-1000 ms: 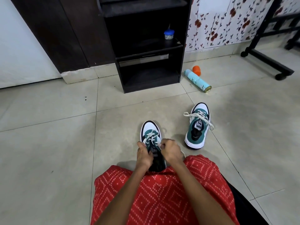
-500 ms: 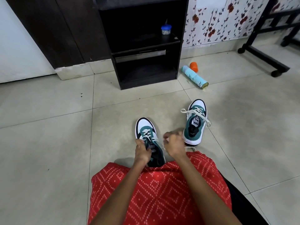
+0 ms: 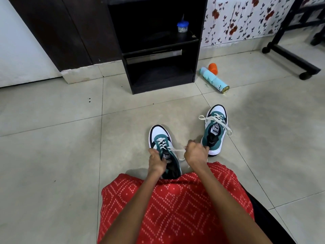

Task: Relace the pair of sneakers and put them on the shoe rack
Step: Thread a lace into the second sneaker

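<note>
My left hand (image 3: 156,162) grips the sneaker (image 3: 159,136); my right hand (image 3: 196,153) pinches its lace (image 3: 176,150), taut rightward, crosswise to the sneaker's length.

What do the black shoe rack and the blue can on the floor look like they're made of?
Shoe rack: probably laminated board, judging by its flat dark matte panels. Can: likely metal, pale blue printed coating with a shiny gold rim at one end.
</note>
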